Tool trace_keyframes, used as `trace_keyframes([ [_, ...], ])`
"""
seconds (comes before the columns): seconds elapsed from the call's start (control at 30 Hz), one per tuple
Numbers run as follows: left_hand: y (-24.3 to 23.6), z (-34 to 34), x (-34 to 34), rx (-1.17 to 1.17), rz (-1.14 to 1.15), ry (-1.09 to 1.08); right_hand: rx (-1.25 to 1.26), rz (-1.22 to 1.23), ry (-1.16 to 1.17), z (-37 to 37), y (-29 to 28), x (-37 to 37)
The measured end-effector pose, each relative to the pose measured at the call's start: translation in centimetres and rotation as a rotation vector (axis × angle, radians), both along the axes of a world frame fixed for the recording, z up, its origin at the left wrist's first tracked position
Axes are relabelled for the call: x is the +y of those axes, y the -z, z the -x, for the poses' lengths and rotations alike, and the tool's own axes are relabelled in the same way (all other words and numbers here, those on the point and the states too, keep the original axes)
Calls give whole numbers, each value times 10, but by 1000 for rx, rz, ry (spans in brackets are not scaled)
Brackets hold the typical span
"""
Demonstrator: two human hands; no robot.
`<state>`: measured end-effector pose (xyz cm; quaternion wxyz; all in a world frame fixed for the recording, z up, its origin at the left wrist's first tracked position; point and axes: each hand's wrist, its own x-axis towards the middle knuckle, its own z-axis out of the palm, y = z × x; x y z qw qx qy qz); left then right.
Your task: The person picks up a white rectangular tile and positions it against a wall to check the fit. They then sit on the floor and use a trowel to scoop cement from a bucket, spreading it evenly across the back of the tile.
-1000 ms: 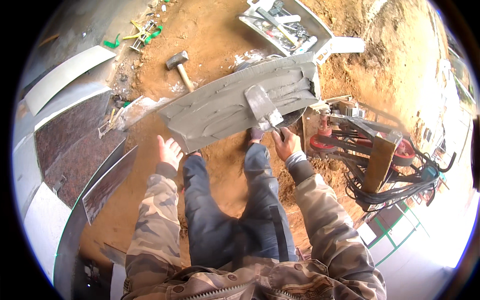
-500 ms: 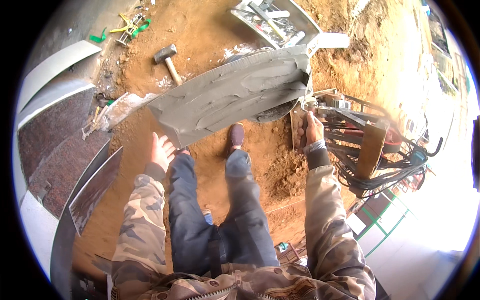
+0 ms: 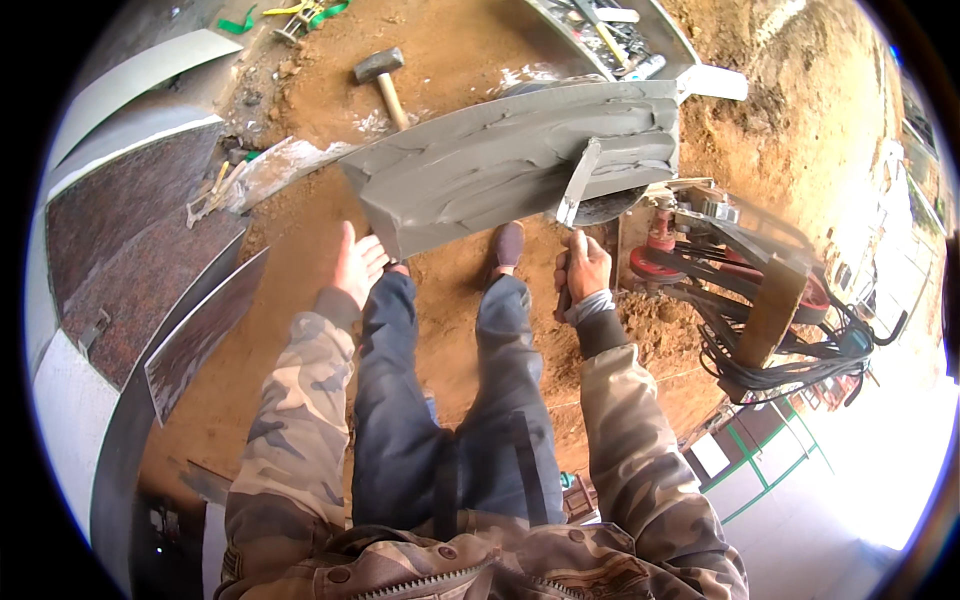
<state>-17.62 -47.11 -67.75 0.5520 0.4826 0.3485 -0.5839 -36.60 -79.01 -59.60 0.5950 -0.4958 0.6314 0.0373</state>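
A long slab coated with wet grey mortar [image 3: 480,165] lies across in front of me, its surface ridged with trowel strokes. My right hand [image 3: 584,268] is closed round the handle of a trowel [image 3: 578,182]. The trowel's blade stands tilted on edge against the mortar toward the slab's right part. My left hand [image 3: 360,262] is open beside the slab's near left corner, thumb raised and fingers apart, holding nothing. Whether its fingertips touch the slab I cannot tell.
A mallet [image 3: 382,80] lies on the dirt beyond the slab. A tool-filled tray [image 3: 690,45] sits at the far right. Reddish stone slabs [image 3: 130,275] lean at left. A machine with black cables [image 3: 770,340] stands at right, beside loose soil.
My right hand has moved left and nearer to me, drawing the trowel leftward across the mortar from the right end. My left hand stays open by the corner. The view has shifted.
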Motion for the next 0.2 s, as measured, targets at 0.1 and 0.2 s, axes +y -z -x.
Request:
trace_keyframes([
  [0.1,2,0,4,-9,4,-9,-35,-7,-74,-7,1,43],
  [0.2,7,-1,11,31,57,-22,-59,-44,-10,-15,7,92],
])
